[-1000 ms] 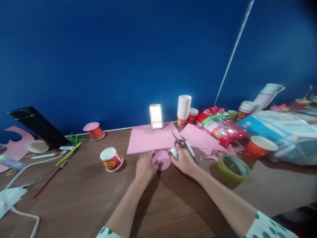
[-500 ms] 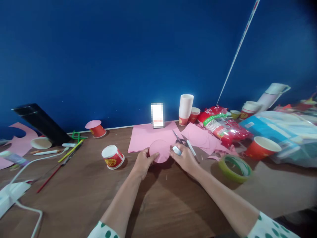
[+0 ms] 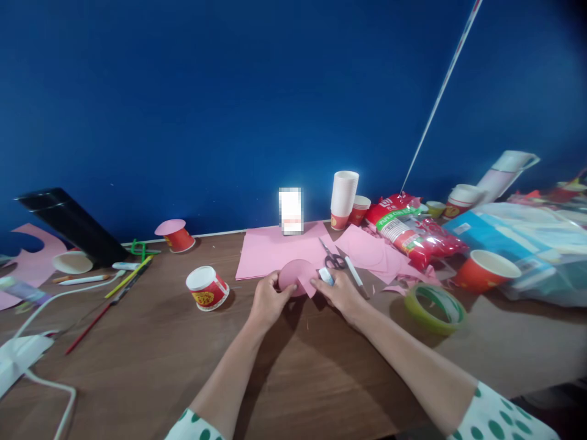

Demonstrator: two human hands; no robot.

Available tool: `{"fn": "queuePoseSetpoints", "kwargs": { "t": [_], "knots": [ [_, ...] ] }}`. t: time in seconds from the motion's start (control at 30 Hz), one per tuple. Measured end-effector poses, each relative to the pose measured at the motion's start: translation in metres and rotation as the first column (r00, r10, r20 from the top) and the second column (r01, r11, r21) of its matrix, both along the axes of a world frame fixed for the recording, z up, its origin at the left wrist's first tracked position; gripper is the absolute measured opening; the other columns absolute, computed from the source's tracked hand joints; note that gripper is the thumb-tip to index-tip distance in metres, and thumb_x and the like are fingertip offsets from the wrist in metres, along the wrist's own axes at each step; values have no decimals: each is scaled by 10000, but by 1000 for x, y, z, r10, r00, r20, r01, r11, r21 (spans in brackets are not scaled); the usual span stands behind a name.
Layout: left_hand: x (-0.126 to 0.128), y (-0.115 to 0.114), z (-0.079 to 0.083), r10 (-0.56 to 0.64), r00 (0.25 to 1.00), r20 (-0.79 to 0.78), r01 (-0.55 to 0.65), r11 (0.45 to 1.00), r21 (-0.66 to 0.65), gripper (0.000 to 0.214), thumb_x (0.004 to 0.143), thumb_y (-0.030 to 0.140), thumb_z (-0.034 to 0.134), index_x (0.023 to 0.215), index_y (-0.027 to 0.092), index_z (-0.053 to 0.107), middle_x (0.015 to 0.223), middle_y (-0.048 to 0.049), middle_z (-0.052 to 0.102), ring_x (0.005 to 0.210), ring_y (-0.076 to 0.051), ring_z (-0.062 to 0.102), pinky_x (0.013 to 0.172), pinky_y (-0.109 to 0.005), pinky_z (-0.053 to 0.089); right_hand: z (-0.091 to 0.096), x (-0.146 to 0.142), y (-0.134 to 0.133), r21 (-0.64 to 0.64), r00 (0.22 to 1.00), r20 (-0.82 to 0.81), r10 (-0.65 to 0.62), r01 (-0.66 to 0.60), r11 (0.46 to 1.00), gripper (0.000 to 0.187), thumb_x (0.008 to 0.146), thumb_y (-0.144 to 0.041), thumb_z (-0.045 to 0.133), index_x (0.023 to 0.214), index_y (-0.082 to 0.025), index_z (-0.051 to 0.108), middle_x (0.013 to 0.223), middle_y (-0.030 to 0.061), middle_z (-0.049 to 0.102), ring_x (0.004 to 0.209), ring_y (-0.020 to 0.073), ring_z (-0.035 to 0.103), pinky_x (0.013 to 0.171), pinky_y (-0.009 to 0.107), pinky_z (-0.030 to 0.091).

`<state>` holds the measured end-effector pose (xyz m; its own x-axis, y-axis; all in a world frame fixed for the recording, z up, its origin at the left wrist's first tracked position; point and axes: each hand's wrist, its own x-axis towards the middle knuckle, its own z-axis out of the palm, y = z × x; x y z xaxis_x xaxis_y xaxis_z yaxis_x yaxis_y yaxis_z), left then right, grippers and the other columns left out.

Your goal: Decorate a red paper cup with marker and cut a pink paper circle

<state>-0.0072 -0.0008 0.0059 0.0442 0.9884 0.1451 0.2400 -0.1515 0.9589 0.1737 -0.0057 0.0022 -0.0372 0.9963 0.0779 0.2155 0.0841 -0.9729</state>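
Observation:
Both my hands hold a pink paper circle [image 3: 296,276] just above the brown table [image 3: 151,366]. My left hand [image 3: 267,300] pinches its left edge. My right hand [image 3: 338,292] grips the right edge, where the paper bends into a flap, and also keeps a small white glue stick [image 3: 326,275] tucked against its fingers. Behind the circle lies a pink paper sheet [image 3: 270,250], with scissors [image 3: 332,258] and a white pen [image 3: 354,272] to the right.
A red paper cup [image 3: 206,288] lies on its side to the left. A green tape roll [image 3: 435,309], a red cup [image 3: 485,270], a stack of white cups [image 3: 342,198], a red packet [image 3: 413,229] and plastic bags sit right. Pencils [image 3: 123,281], a cable and a black tube [image 3: 68,223] sit left.
The pink circle was lifted off the table and brought between both hands; its right part is now folded over into a flap under my right fingers.

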Motion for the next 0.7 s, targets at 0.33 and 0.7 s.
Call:
{"fn": "queuePoseSetpoints", "kwargs": {
  "t": [0.33, 0.7],
  "knots": [
    [13, -6, -7, 29, 913, 407, 98, 953, -288, 469, 557, 329, 805, 939, 99, 661, 807, -60, 700, 707, -171, 638, 654, -284, 531, 4, -2, -3, -27, 998, -47, 28, -29, 999, 264, 674, -392, 704, 739, -149, 625, 546, -46, 483, 505, 94, 389, 457, 205, 319],
    [14, -5, -8, 116, 818, 563, 120, 924, -364, 478, 501, 238, 847, 923, 110, 663, 829, -66, 717, 740, -177, 665, 689, -282, 547, 7, -4, -4, -2, 998, -52, -34, 34, 999, 247, 682, -368, 696, 769, -146, 629, 621, -15, 561, 567, 116, 478, 543, 221, 392]
  ]
}}
